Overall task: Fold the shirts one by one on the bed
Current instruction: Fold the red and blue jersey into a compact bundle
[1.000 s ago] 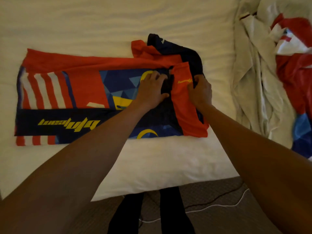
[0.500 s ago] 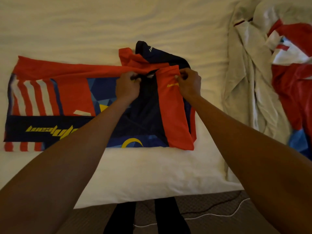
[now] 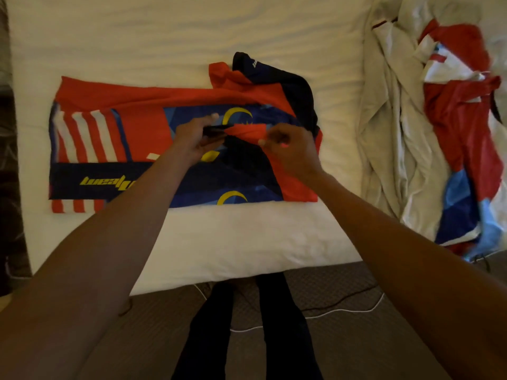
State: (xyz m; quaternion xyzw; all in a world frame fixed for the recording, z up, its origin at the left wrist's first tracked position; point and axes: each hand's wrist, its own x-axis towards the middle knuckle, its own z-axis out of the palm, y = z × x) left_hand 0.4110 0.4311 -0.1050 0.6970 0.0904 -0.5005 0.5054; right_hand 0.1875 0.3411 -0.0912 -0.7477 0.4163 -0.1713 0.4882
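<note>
On the bed (image 3: 192, 37), left hand (image 3: 196, 138) and right hand (image 3: 290, 152) pinch shirt (image 3: 109, 133)

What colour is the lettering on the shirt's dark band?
Yellow lettering on the shirt, clearest in the head view.

Facing the shirt (image 3: 109, 127) lying across the bed (image 3: 192, 37), with the clothes pile (image 3: 397, 133) lying to its right
</note>
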